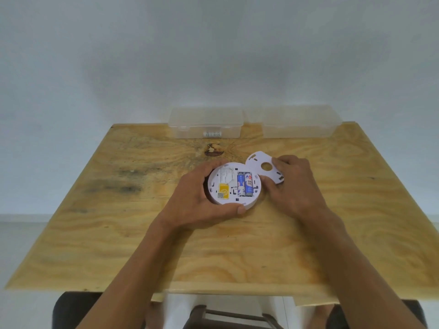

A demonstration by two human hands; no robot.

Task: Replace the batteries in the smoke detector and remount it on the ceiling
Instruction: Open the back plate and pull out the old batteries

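Item: smoke detector, white, round, being held back side up just above the middle of the wooden surface. Its battery bay is being shown open, with two batteries lying side by side in it, blue and silver. On the right-hand cell the letters "AB" in red are being read at the far end, with blurred white lettering below, too soft to be made out. A yellow sticker with a small code square is being displayed on the near left part of the back; a panel of fine print beyond it is too small to be read.

Item: mounting plate, white, flat, with a round hole near its middle, being held tilted just beyond and to the right of the detector, its near edge touching or overlapping the detector's rim.

Hands: the left hand is being wrapped around the detector's left and near rim, thumb pressed on the near edge, fingers curled over the far edge. The right hand is being closed on the plate's right side, thumb on top, while its lower fingers are resting against the detector's right rim.

Item: two clear plastic boxes, lids shut, being kept side by side along the far edge of the surface. The left box is carrying a small white object with illegible marks against its near wall; the right box is being shown with nothing legible.
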